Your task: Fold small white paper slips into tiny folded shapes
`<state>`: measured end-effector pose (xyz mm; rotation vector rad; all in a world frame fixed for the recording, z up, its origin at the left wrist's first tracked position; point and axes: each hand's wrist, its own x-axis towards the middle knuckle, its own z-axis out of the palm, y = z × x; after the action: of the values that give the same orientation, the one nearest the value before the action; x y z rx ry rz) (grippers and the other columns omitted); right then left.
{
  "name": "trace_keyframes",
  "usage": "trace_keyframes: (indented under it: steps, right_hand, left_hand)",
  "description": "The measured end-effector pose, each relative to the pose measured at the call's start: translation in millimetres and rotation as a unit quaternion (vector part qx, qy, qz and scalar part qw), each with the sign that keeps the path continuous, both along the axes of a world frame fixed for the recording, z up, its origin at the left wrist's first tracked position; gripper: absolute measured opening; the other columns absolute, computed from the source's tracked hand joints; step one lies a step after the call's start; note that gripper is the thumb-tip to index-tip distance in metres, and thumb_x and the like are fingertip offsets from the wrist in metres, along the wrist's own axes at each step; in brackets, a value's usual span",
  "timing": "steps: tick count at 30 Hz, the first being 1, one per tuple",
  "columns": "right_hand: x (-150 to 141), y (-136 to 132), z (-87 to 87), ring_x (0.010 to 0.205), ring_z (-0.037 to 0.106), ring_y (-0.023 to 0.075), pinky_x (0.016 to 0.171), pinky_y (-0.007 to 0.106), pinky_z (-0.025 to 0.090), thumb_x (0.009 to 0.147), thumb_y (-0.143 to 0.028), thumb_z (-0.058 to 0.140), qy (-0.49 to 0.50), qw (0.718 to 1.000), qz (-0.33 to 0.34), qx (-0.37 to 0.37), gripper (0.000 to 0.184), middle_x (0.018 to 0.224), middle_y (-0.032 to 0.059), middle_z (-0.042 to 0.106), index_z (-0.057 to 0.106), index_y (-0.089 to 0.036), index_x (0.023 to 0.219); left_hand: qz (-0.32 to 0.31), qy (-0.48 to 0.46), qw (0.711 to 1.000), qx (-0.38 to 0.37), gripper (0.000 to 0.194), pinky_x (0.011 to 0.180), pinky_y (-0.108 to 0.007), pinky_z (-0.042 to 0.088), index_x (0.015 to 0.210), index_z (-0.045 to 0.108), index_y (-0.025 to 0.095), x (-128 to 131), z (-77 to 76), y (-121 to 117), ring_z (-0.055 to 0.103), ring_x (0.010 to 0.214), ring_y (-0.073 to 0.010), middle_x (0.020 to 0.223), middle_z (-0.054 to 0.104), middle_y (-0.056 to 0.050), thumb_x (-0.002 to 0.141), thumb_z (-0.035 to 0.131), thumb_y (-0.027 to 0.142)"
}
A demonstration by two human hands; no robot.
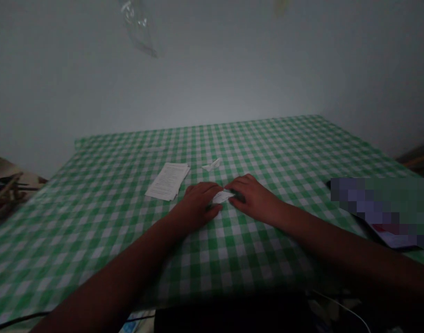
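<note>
A small folded piece of white paper (pixel 222 196) lies on the checked tablecloth between my two hands. My left hand (pixel 200 200) grips its left side, fingers over the far edge and thumb at the near edge. On the other side my right hand (pixel 251 196) pinches the paper's right end between thumb and fingers. Part of the paper is hidden under the fingers. Just beyond my hands rests a small folded paper shape (pixel 212 164). To the left of them is a stack of printed sheets (pixel 168 181), slightly fanned.
A green and white checked tablecloth (pixel 104 222) covers the table, which meets a pale wall (pixel 212 83). At the right edge lies a device with a screen (pixel 381 212), partly blurred out. Clear plastic (pixel 138 27) hangs on the wall. A dark cable (pixel 21 319) runs at the lower left.
</note>
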<state>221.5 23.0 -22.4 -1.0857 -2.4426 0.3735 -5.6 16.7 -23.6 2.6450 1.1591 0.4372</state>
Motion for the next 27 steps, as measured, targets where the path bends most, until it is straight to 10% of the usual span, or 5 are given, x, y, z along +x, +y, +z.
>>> trace_keyframes:
  steps: [27]
  right_hand:
    - [-13.0, -18.0, 4.9, 0.084, 0.056, 0.0220, 0.074, 0.035, 0.042, 0.089, -0.034, 0.058, -0.025, 0.990, -0.134, -0.033, 0.017, 0.085, 0.0071, 0.065, 0.061, -0.017, 0.087]
  left_hand:
    - [0.088, -0.106, 0.990, -0.033, 0.034, 0.096, -0.042, 0.052, 0.118, 0.057, 0.019, 5.8, 1.9, 1.0, 0.063, 0.105, -0.0220, 0.114, 0.067, -0.008, 0.085, 0.061, 0.023]
